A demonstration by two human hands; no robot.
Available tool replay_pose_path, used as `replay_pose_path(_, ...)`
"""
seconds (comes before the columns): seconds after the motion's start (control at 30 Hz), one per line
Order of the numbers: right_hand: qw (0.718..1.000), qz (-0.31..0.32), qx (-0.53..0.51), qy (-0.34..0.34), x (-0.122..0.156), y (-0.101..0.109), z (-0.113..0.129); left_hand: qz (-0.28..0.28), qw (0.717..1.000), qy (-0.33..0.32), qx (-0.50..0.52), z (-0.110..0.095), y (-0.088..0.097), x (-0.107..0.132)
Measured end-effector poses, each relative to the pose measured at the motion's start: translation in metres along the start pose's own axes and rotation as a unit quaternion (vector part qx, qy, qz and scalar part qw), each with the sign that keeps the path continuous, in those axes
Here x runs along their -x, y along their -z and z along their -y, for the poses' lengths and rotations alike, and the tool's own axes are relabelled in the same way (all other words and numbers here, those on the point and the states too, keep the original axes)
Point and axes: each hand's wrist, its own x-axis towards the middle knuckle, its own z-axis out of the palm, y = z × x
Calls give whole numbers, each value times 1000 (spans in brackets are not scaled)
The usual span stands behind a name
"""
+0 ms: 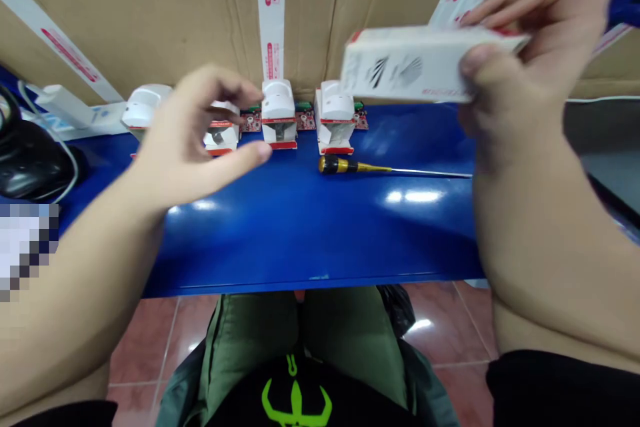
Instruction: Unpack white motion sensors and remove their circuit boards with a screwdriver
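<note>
a hand could pass over the blue table in the strip between its front edge and the gold-handled screwdriver, which lies across the way to the row of white devices with red circuit boards between them. that row stands close against the cardboard wall, leaving little room behind it, while the left hand hangs before the devices and the white box in the right hand blocks the space above the screwdriver's shaft.
</note>
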Motion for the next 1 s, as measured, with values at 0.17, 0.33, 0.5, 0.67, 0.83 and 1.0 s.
replay_pose_path(0.17,968,169,-179,-44,34,-67,56,156,984,34,82,18,-27,4)
replay_pose_path(0.33,956,182,-227,-27,71,-98,86,239,964,56,101,8,-27,17)
replay_pose_path(0.5,971,153,-173,52,78,-97,79,224,970,64,73,15,-29,21)
replay_pose_path(0.67,974,157,-116,114,80,-96,74,242,966,75,55,21,-33,25)
replay_pose_path(0.83,979,185,-54,72,80,-93,74,231,968,64,68,21,-35,26)
replay_pose_path(1.0,973,191,-77,99,74,-84,73,217,973,54,51,24,-31,27)
